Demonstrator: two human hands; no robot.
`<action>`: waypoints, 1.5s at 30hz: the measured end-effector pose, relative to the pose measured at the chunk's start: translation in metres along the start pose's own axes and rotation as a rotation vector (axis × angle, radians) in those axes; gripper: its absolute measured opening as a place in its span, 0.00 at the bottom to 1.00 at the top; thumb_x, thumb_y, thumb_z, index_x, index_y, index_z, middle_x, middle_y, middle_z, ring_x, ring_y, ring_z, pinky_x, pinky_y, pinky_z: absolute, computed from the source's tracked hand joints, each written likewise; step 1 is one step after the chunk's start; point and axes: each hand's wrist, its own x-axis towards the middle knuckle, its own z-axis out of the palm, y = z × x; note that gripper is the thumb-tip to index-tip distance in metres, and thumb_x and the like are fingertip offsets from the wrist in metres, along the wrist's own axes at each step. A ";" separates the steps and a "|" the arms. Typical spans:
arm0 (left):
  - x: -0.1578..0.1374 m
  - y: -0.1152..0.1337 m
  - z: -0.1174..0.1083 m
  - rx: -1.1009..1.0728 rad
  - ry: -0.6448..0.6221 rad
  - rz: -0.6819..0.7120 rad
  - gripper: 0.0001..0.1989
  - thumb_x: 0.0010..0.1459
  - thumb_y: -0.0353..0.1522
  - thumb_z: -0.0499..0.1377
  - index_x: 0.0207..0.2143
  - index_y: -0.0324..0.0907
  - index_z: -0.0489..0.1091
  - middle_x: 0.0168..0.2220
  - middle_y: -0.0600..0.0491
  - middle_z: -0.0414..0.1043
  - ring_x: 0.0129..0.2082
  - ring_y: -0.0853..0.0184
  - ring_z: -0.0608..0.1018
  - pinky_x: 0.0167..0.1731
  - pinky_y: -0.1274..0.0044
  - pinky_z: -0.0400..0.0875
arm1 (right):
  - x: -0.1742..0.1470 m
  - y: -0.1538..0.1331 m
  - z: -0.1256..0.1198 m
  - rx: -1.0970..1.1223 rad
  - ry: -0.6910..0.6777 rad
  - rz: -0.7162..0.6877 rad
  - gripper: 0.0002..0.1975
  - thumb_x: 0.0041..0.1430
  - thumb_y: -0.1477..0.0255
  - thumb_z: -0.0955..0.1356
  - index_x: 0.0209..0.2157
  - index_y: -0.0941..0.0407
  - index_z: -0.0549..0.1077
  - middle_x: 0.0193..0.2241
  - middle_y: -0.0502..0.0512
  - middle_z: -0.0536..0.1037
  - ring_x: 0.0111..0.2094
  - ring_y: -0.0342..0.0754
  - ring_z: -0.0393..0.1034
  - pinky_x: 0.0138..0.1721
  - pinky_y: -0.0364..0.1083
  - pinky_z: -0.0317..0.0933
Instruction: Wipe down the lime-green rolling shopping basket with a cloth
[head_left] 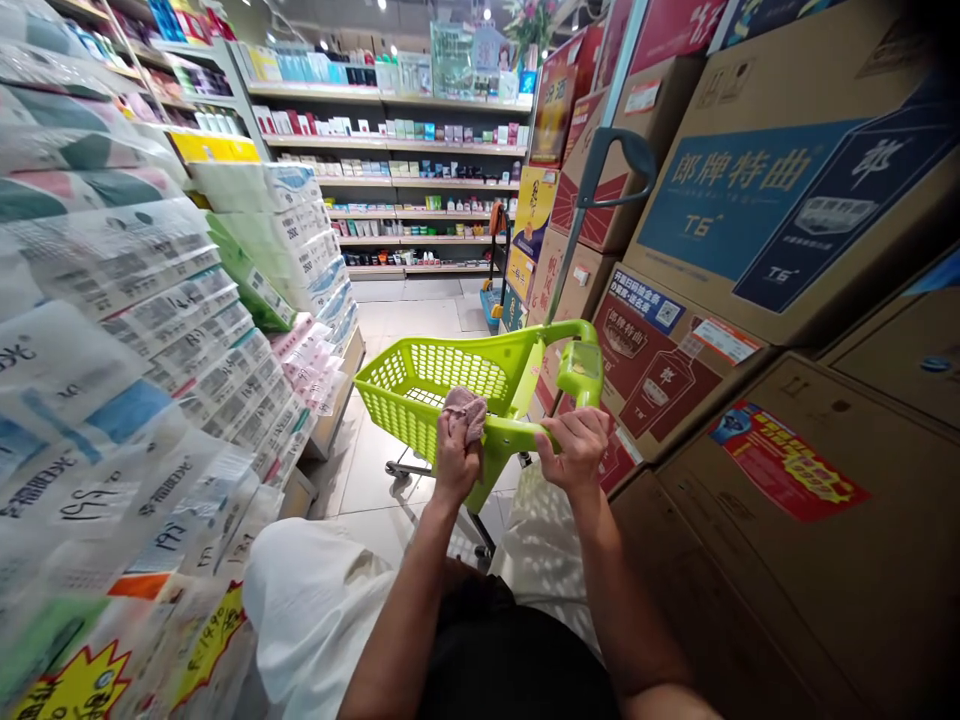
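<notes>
A lime-green shopping cart (397, 415) with a lattice basket stands in front of me, turned sideways in the aisle. My left hand (457, 462) is closed on a crumpled pinkish cloth (466, 410) and presses it against the near rim of the cart. At the handle end, my right hand (577, 445) wraps its fingers round the green handle (581, 375). The basket's visible inside shows only its lattice walls and floor. Part of the cart's metal frame and wheels (401, 470) shows below.
Stacked tissue packs (187, 300) line the left side. Large cardboard boxes (750, 180) rise close on the right, with a grey-blue pole and handle (619, 165) before them. Shelves of small goods (405, 145) stand at the back, beyond the tiled floor (409, 312).
</notes>
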 end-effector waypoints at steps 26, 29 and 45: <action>0.024 -0.035 -0.022 0.313 0.062 -0.221 0.17 0.59 0.29 0.56 0.49 0.41 0.78 0.54 0.39 0.65 0.55 0.47 0.73 0.61 0.54 0.69 | -0.004 0.025 -0.003 0.088 0.041 -0.030 0.21 0.69 0.58 0.59 0.30 0.52 0.76 0.24 0.53 0.72 0.35 0.51 0.65 0.49 0.55 0.53; 0.022 -0.029 -0.015 0.327 0.087 -0.201 0.18 0.59 0.27 0.55 0.49 0.40 0.78 0.54 0.38 0.64 0.57 0.45 0.71 0.61 0.53 0.67 | -0.002 0.032 0.001 0.100 0.023 -0.001 0.23 0.69 0.58 0.58 0.29 0.52 0.77 0.24 0.54 0.72 0.35 0.52 0.64 0.49 0.55 0.53; 0.013 -0.032 -0.030 0.286 0.108 -0.337 0.21 0.58 0.26 0.56 0.53 0.40 0.77 0.55 0.38 0.64 0.56 0.47 0.73 0.61 0.54 0.68 | -0.001 -0.011 0.019 -0.230 -0.018 0.142 0.09 0.69 0.68 0.64 0.42 0.53 0.76 0.42 0.58 0.80 0.53 0.57 0.67 0.63 0.63 0.46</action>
